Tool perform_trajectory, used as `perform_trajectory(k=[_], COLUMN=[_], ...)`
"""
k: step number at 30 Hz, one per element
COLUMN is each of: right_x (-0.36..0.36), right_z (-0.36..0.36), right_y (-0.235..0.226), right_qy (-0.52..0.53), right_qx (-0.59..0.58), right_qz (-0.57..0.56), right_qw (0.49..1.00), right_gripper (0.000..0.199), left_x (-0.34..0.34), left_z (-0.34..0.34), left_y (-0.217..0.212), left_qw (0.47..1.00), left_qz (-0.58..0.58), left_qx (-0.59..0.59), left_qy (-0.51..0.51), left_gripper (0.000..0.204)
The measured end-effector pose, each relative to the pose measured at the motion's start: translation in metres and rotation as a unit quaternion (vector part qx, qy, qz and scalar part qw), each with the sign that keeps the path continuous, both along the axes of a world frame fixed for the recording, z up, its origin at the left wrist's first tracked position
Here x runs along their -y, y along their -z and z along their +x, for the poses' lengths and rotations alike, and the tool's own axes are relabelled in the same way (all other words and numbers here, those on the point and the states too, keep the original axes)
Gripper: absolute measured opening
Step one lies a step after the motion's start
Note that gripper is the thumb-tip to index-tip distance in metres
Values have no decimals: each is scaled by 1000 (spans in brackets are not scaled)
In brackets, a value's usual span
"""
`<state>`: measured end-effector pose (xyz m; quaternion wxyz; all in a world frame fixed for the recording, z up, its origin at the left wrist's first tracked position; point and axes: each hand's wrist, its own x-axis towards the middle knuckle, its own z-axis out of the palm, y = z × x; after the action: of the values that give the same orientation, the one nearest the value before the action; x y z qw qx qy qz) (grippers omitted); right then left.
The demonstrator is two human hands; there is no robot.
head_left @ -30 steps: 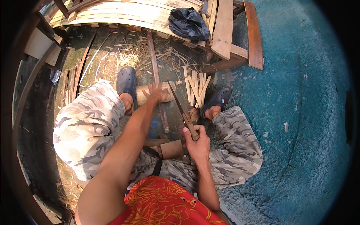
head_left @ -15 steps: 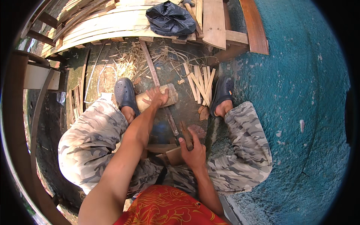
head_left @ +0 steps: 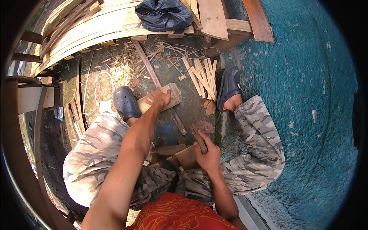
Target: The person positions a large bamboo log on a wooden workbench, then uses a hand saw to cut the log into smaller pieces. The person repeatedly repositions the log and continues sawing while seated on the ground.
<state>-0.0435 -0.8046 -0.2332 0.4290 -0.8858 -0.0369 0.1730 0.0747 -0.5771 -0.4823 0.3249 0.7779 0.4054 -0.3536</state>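
My left hand [head_left: 159, 98] lies with spread fingers on top of a pale wooden block [head_left: 174, 96], pressing on it near its right end. Beneath the block a long narrow strip [head_left: 147, 63] runs across the floor from the bench towards me. Lower and to the right, my right hand [head_left: 208, 154] is closed around a brown, narrow wooden piece [head_left: 198, 138], perhaps a tool handle. Its far end points up and left, apart from the block; whether a blade is attached I cannot tell. Short boards [head_left: 186, 157] lie between my legs, just left of that hand.
Several thin wood sticks [head_left: 203, 78] lie beside my right clog [head_left: 229, 88]. Wood shavings [head_left: 124, 71] are scattered beyond my left clog [head_left: 126, 102]. A slatted bench [head_left: 103, 27] with a black plastic bag [head_left: 163, 15] stands ahead. A rough blue wall [head_left: 299, 96] is at the right.
My right hand has moved right, away from the strip, with the brown wooden piece now tilted further left. My left hand stays on the block. The view has shifted slightly.
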Motion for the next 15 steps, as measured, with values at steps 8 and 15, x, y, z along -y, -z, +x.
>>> perform_trajectory(k=[8,15], right_x=[-11,-11], right_z=[-18,-9], right_y=[1,6], right_qy=[-18,-40], right_qx=[9,26], right_qz=[8,10], right_qw=[1000,999], right_gripper=[45,45], left_x=[1,-4], left_z=[-7,-7], left_y=[4,0], left_qw=[999,997], left_qz=[10,29], left_qx=[47,78], left_qy=[4,3], left_gripper=[90,88])
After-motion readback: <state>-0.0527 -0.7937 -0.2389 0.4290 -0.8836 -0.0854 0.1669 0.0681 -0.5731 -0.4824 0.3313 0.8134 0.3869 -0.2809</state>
